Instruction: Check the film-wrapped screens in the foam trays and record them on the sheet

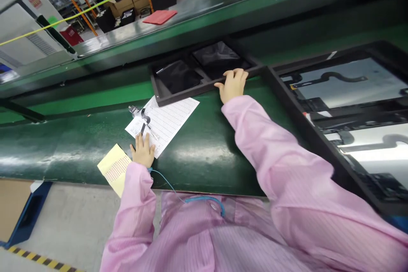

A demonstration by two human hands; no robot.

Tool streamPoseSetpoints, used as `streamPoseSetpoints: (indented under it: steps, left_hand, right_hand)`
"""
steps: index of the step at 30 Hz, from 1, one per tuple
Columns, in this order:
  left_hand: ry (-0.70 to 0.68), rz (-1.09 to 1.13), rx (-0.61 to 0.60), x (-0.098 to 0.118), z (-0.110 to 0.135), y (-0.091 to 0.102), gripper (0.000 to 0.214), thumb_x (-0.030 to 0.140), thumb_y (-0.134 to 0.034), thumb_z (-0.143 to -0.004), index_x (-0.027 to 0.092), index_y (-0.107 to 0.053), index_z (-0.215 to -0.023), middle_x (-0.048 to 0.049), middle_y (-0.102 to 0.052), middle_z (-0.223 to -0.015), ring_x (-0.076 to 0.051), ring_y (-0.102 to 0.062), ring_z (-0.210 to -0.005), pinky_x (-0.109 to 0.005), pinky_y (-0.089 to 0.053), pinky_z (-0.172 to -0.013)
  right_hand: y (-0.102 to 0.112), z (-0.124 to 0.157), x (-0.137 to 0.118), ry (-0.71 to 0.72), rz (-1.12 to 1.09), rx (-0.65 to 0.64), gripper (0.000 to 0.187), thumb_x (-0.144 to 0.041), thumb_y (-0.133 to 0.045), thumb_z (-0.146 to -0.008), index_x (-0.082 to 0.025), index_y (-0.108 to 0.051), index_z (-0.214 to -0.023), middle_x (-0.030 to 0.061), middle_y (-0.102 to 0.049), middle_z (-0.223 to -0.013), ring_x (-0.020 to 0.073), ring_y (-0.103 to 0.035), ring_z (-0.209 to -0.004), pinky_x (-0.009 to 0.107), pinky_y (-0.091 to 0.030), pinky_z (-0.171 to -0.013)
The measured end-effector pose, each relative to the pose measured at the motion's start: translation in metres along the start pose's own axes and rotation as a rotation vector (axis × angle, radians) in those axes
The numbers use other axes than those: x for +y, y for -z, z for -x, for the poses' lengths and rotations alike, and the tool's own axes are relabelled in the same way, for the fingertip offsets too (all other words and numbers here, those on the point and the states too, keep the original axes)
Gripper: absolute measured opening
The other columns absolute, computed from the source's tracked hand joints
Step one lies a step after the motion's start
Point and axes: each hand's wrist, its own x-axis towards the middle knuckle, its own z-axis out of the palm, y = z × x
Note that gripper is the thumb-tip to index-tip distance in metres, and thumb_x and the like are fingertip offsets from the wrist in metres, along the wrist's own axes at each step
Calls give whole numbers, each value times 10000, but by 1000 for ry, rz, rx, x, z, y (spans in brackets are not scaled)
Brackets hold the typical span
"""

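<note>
My right hand [234, 86] grips the near rim of a black tray [191, 92], fingers curled over the edge. In the tray's two compartments lie dark, glossy sheets [178, 75]. My left hand [143, 151] lies with fingers spread at the lower edge of a printed paper form [174, 115], partly tucked under the tray's corner. On the form, just beyond my left fingertips, rest a pen [149, 128] and a dark curved strip [145, 115]. A blue coiled wrist cord [204, 198] runs from my left wrist across my pink smock.
A larger black tray [288, 101] with screen panels and flex cables stands at the right. Yellow sticker paper [116, 168] overhangs the green bench's [204, 153] front edge. A raised ledge behind carries a red sheet [160, 17]. A blue-edged cart [27, 216] stands lower left.
</note>
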Motion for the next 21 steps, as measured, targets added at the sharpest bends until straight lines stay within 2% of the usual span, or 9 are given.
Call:
streamPoseSetpoints:
  steps: [3, 7, 11, 14, 15, 17, 19, 21]
  left_hand:
    - [-13, -12, -37, -7, 6, 6, 616, 382, -367, -1002, 171, -285, -1575, -161, -169, -1684, -328, -150, -1574, -692, -155, -1219]
    - [-31, -18, -89, -21, 17, 11, 618, 376, -389, -993, 159, -305, -1565, -185, -168, -1677, -345, -174, -1566, -711, -174, -1202]
    - [-85, -1, -122, -40, 25, 19, 606, 327, -474, -953, 190, -378, -1535, -162, -209, -1674, -342, -175, -1566, -707, -146, -1208]
    - [-116, 21, -71, -54, 26, 29, 593, 233, -562, -878, 246, -490, -1466, -114, -233, -1677, -373, -111, -1572, -741, -96, -1197]
    - [-106, 29, -23, -56, 26, 32, 606, 193, -559, -859, 237, -498, -1460, -127, -227, -1678, -393, -87, -1571, -763, -87, -1183]
    - [-60, 53, 113, -51, 28, 33, 608, 158, -488, -873, 151, -458, -1480, -215, -220, -1662, -430, -82, -1564, -790, -109, -1162]
    - [-54, 99, 251, -30, 34, 24, 562, 208, -389, -938, 62, -426, -1478, -293, -255, -1620, -425, -151, -1553, -739, -182, -1186]
    - [-191, 158, 302, 4, 43, 3, 506, 328, -394, -980, 124, -512, -1428, -230, -326, -1608, -353, -266, -1533, -594, -274, -1231]
  right_hand:
    - [-21, -7, -29, -112, 68, -18, 465, -460, -544, -969, -116, -514, -1281, 143, -477, -1315, 263, -416, -1283, 524, -360, -1136]
    - [-43, -5, -58, -91, 84, -126, 472, -456, -569, -972, -113, -541, -1296, 122, -529, -1291, 214, -513, -1226, 469, -448, -1096]
    - [-41, 18, -65, -69, 99, -140, 476, -438, -554, -988, -109, -520, -1331, 132, -523, -1316, 201, -531, -1205, 457, -481, -1068]
    - [-15, 38, -48, -54, 137, -136, 487, -463, -552, -982, -118, -520, -1325, 124, -523, -1304, 200, -528, -1189, 450, -478, -1064]
    - [-2, 45, -38, -53, 157, -126, 493, -470, -554, -977, -125, -515, -1327, 120, -515, -1305, 204, -517, -1197, 449, -469, -1069]
    - [30, 60, -11, -64, 209, -80, 499, -450, -569, -955, -132, -499, -1334, 129, -485, -1316, 244, -470, -1238, 469, -435, -1079]
    - [65, 79, 22, -99, 274, 1, 519, -333, -572, -914, -102, -456, -1364, 184, -425, -1357, 327, -394, -1282, 536, -372, -1077]
    - [95, 103, 58, -167, 333, 107, 594, -220, -528, -865, -55, -381, -1417, 257, -344, -1400, 404, -340, -1283, 605, -313, -1041]
